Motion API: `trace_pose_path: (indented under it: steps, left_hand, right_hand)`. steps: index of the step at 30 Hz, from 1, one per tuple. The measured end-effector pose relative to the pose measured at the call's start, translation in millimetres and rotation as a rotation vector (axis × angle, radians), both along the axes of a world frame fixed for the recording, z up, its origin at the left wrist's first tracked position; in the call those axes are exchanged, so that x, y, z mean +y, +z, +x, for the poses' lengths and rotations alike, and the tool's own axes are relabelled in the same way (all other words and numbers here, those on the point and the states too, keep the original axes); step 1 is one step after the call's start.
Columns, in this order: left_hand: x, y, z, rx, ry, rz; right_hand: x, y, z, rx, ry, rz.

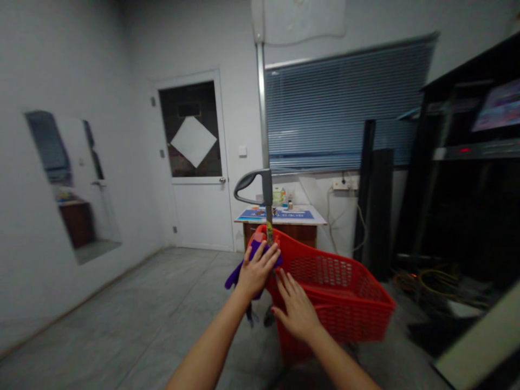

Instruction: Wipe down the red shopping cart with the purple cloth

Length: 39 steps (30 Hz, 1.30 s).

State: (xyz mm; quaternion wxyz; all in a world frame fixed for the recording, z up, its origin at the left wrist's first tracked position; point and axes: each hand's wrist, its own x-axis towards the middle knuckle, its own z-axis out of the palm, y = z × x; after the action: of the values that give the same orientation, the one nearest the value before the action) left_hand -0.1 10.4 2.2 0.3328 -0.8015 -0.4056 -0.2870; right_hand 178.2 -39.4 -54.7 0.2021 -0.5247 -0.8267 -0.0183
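A red plastic shopping basket (345, 322) with perforated walls stands in front of me. My left hand (257, 269) lies with fingers stretched over a purple piece (233, 277) at the basket's near left corner; what is beneath the palm is hidden. My right hand (296, 304) rests flat, fingers extended, against the basket's near end, apparently touching the red wall. A metal pole (263, 103) rises from that corner beyond my left hand. On the pole sits a grey loop handle (254, 187). Neither hand wraps around anything visible.
Behind the basket is a small table (317, 215) with bottles on it. A white door (199, 216) stands at the back left, and a mirror (99, 216) is on the left wall. Dark shelving (447, 216) and loose cables (436, 284) are at the right.
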Motion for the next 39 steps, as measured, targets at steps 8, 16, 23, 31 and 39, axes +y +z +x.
trace_pose_path:
  steps: [8, 16, 23, 31, 39]
  left_hand:
    - [0.9, 18.9, -11.0, 0.096, -0.059, 0.003]
    - [4.9, 30.7, -16.7, 0.159, -0.072, 0.021]
    - [8.2, 43.5, -24.8, 0.213, -0.037, 0.147]
    - [10.4, 49.2, -27.8, 0.293, -0.013, 0.258]
    - [14.6, 46.0, -21.5, 0.294, -0.034, 0.209]
  right_hand:
    - [0.2, 7.1, 6.6, -0.035, 0.085, -0.024]
    - [6.5, 22.1, 9.3, -0.08, 0.236, 0.015]
    - [25.8, 40.4, 9.7, -0.191, 0.376, 0.188]
    - [30.3, 38.8, 10.4, -0.282, 0.389, 0.333]
    - [34.1, 44.9, 11.7, -0.291, 0.379, 0.352]
